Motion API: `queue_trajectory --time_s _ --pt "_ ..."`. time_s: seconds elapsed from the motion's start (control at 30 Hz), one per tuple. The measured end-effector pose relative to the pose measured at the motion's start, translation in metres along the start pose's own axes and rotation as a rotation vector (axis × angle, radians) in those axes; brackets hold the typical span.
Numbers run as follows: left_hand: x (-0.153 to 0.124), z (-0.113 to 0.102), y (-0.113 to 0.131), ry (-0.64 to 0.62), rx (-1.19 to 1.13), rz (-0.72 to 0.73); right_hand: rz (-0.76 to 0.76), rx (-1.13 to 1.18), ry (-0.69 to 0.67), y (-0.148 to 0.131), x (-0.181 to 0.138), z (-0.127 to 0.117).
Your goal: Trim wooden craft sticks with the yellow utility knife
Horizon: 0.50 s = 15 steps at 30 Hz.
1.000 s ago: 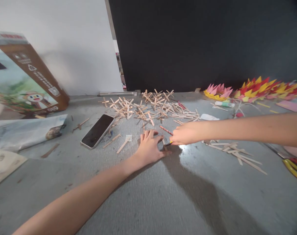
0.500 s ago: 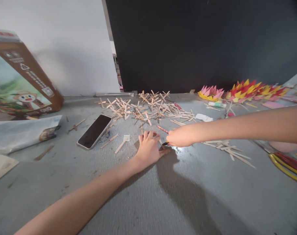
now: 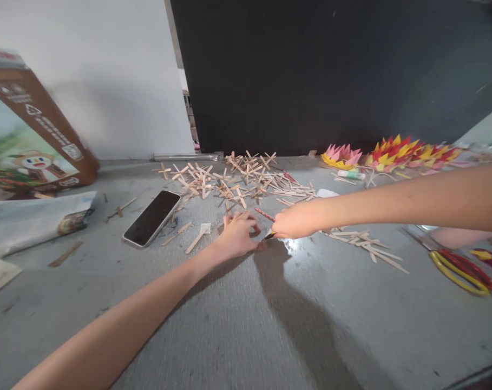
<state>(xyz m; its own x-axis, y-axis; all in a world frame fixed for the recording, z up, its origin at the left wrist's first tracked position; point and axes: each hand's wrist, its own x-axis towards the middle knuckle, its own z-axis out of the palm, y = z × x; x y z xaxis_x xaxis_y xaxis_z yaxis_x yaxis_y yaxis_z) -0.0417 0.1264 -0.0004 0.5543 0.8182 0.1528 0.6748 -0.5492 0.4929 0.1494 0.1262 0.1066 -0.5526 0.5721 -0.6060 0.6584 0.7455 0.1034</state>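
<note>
My left hand (image 3: 241,235) is bent over the grey table, fingertips down and thumb stretched towards my right hand. Whatever lies under those fingers is mostly hidden. My right hand (image 3: 292,221) is closed around a slim tool (image 3: 269,235) with a dark tip and a touch of yellow, pointing at the left thumb. A thin red patterned stick (image 3: 264,214) pokes out beyond the right fingers; I cannot tell whether it is held too. Behind both hands lies a pile of wooden craft sticks (image 3: 240,181), many joined as crosses. More loose sticks (image 3: 367,244) are right of my right hand.
A phone (image 3: 152,218) lies left of my left hand. Scissors (image 3: 459,269) with yellow and red handles are at the right. Pink, yellow and red paper crowns (image 3: 408,154) line the back. A printed carton (image 3: 38,130) and a plastic packet (image 3: 34,222) stand and lie at left.
The whole view has shifted slightly, so things sit a little further left. My left fingers have drawn in a bit; my right hand keeps its grip close beside them.
</note>
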Motion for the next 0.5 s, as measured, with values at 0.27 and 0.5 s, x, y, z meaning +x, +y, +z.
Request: queue_trajectory --time_s 0.27,0.5 --pt "0.002 -0.003 -0.011 -0.014 -0.08 0.067 -0.05 0.273 0.069 0.015 -0.028 -0.004" --pt "-0.001 -0.007 -0.006 -0.04 -0.106 0.099 -0.052 0.081 0.18 0.019 -0.026 0.015"
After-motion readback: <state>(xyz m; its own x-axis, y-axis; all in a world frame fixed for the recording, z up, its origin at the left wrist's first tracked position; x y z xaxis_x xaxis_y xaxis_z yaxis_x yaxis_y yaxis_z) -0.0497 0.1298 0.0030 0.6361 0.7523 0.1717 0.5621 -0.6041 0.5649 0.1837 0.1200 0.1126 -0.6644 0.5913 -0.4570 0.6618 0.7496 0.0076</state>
